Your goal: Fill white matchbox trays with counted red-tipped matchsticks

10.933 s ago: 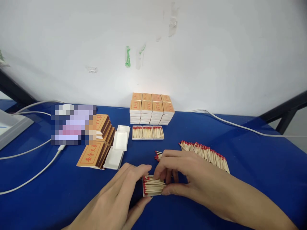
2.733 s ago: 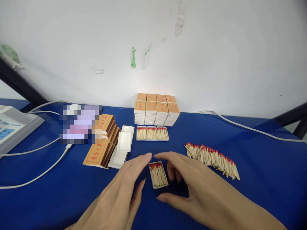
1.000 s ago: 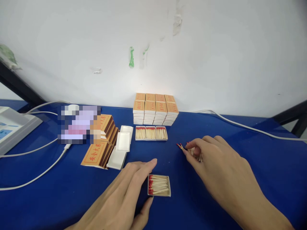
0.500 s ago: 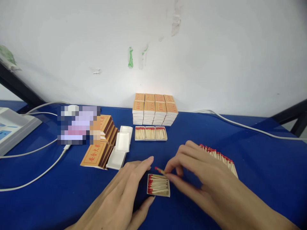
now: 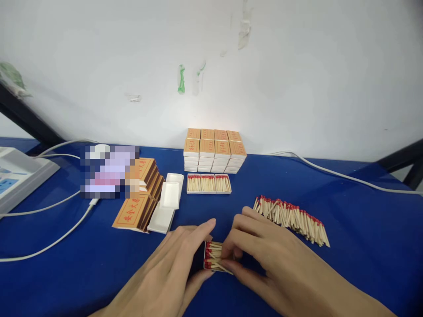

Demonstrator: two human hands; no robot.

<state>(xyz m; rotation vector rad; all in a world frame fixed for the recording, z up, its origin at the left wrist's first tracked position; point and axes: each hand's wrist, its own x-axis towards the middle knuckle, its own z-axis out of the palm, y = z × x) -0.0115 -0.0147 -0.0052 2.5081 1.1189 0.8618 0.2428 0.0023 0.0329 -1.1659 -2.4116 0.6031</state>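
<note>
A small white matchbox tray (image 5: 204, 259), filled with red-headed matches (image 5: 214, 252), lies on the blue table in front of me. My left hand (image 5: 175, 259) steadies its left end, thumb at the near corner and fingers at the far side. Over the tray's right part, my right hand (image 5: 253, 253) pinches a match (image 5: 224, 267) whose end pokes past the near rim. The right fingertips cover part of the tray's contents. Beyond the right hand spreads a loose pile of matches (image 5: 294, 218), heads pointing away from me.
Three filled trays (image 5: 209, 192) stand side by side before a stack of matchboxes (image 5: 214, 149) at the wall. To the left are empty white trays (image 5: 170, 196), orange matchbox sleeves (image 5: 130, 213) and a blurred phone-like object (image 5: 114, 169). White cables (image 5: 62, 240) cross the table.
My right hand has moved left and down, bringing the match from above the tray into it. More of the loose pile now shows. The left hand stays at the tray.
</note>
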